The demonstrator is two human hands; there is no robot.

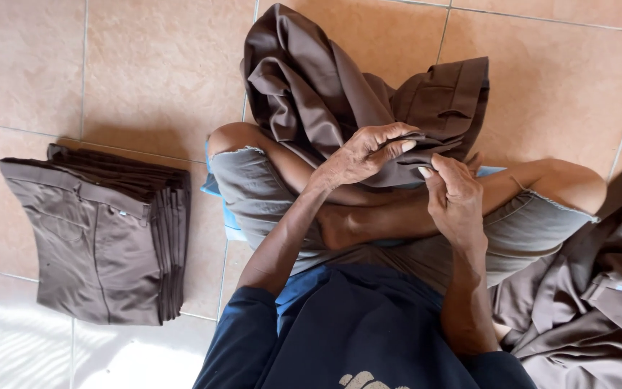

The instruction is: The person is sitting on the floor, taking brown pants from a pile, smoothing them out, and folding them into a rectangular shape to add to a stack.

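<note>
Trousers in hand: one brown pair [340, 94], bunched up over the person's crossed legs; long axis runs roughly away from the body, waistband end off to the upper right, so no clean direction really
Left hand [365, 153]: fingers curled, pinching a fold of the cloth
Right hand [456, 198]: closed, thumb and fingers nipping the same edge, just beside the left hand
Folded stack [102, 234]: brown trousers piled flat on the floor at left; several layers, can't count them exactly
Loose pile [592, 288]: more brown cloth at right, cut off by the frame edge; count unclear
Floor [152, 65]: tan tiles
Hidden: the cloth between both hands is mostly covered by fingers
</note>
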